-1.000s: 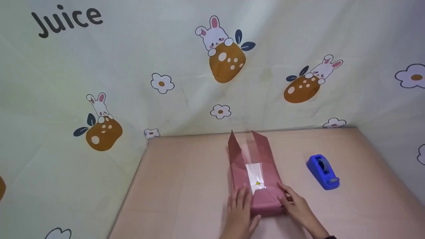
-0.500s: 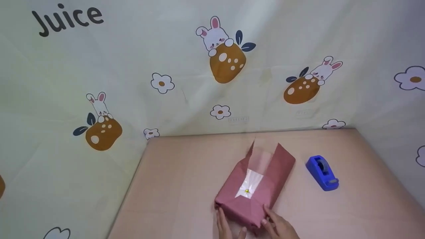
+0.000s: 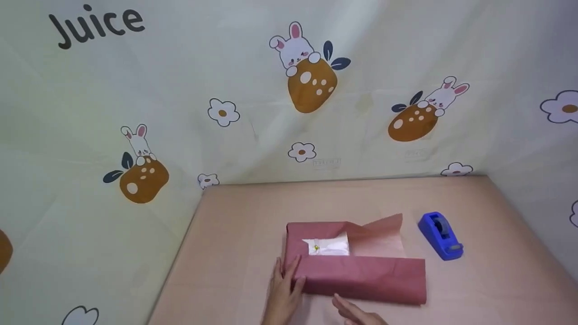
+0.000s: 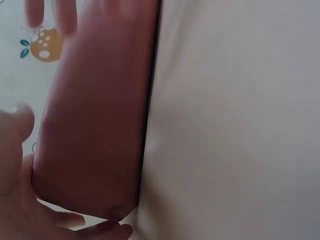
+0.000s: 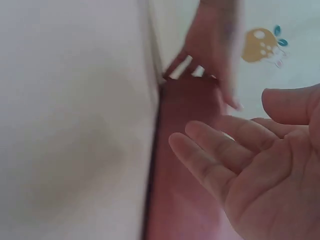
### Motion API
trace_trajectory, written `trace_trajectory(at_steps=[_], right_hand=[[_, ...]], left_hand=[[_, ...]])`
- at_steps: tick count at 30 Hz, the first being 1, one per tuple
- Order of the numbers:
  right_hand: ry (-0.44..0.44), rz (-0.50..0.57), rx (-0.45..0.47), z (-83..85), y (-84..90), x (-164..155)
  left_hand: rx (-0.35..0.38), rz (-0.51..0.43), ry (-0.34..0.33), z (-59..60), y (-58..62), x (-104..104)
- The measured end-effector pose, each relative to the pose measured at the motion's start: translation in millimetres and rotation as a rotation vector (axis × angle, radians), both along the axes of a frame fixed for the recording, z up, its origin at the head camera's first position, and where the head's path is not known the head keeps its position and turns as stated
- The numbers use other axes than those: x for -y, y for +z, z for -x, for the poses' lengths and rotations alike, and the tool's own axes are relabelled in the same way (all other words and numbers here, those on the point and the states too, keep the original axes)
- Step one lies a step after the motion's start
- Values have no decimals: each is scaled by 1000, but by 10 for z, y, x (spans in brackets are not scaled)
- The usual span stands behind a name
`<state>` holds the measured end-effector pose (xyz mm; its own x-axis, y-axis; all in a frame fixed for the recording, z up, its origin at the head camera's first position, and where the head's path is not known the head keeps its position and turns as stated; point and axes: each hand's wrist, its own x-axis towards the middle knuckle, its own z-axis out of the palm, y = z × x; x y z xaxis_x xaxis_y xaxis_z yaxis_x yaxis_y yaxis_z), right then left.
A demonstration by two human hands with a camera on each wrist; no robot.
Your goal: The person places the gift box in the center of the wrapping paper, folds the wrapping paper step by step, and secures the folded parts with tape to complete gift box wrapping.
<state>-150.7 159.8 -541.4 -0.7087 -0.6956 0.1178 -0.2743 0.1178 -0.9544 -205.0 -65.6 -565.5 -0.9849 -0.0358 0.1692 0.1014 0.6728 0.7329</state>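
A box-shaped package in dusky pink wrapping paper [image 3: 356, 275] lies lengthwise across the table. At its right end the paper stands out as loose flaps, while a white patch [image 3: 334, 246] with a small yellow spot shows on top. My left hand [image 3: 285, 289] rests on the package's left end, fingers spread along the end face in the left wrist view, thumb held apart from them. Just in front of the long near side is my right hand [image 3: 359, 313]. Its fingers are extended, palm bare in the right wrist view, holding nothing.
A blue tape dispenser [image 3: 440, 235] stands to the right of the package. Behind the pale pink tabletop [image 3: 235, 216] hangs a light curtain [image 3: 253, 54] printed with rabbits, orange fruit and flowers, which also encloses both sides.
The package has been turned clockwise, its loose flaps swinging from the far side to the right. My left hand has shifted to its left end; my right hand has come off it.
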Motion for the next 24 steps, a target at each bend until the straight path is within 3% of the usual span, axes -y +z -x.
trace_trajectory(at_steps=[4, 8, 11, 15, 19, 24], right_hand=[[-108, -100, 112, -43, 366, -186], [-197, -109, 87, -106, 594, -327], [-225, 17, 104, -139, 675, -405], [-210, 246, 22, -141, 687, -462], [-275, 334, 23, -146, 695, -494], [-633, 186, 159, -143, 810, -501]], left_hand=[[8, 43, 41, 283, 46, 133], [54, -20, 158, 573, 61, 181], [89, -137, 210, 796, 80, 179], [74, -223, 221, 1022, 136, 113], [68, -283, 123, 1039, 165, -45], [131, -378, -152, 930, 94, -289]])
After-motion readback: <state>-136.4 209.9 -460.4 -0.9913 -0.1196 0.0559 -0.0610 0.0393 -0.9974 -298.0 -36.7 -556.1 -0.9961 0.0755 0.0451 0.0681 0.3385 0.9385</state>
